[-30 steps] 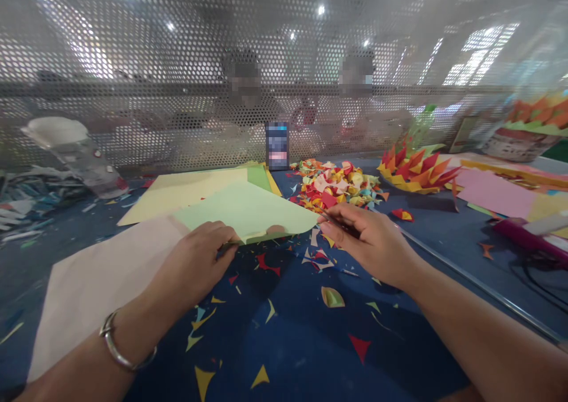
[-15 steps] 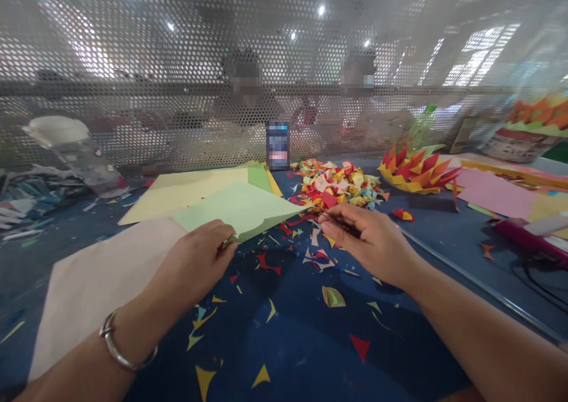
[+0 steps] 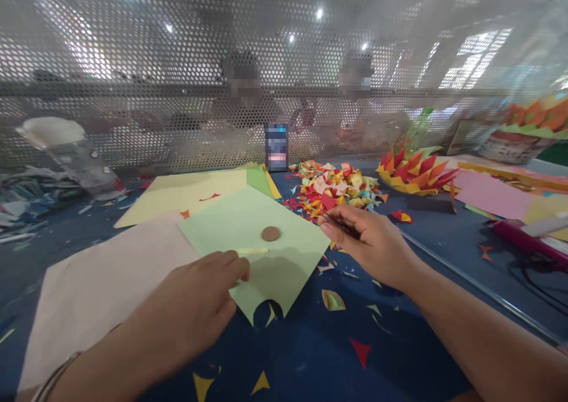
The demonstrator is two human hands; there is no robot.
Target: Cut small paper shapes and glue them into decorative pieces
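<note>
A light green sheet of paper (image 3: 293, 266) lies on the dark blue table, with a rounded notch cut from its near edge. On it rest a round brown disc (image 3: 271, 233) and a thin pale strip (image 3: 254, 250). My left hand (image 3: 199, 292) is over the sheet's left part, fingers loosely bent and apart, with nothing visible in them. By the sheet's right corner, my right hand (image 3: 366, 236) is closed around dark scissors (image 3: 341, 224), mostly hidden by the fingers. Beyond it is a heap of small coloured paper pieces (image 3: 337, 183).
A pinkish-white sheet (image 3: 97, 278) and a yellow sheet (image 3: 190, 192) lie left. A phone (image 3: 277, 148) stands against the perforated screen (image 3: 177, 47). Paper scraps dot the table. At right are a folded-paper piece (image 3: 415, 171), a metal rod (image 3: 479, 287) and a magenta object (image 3: 523, 239).
My left hand has let go of the green sheet and moved slightly down. The sheet now lies flatter and nearer, showing its notch and the brown disc. My right hand has barely moved.
</note>
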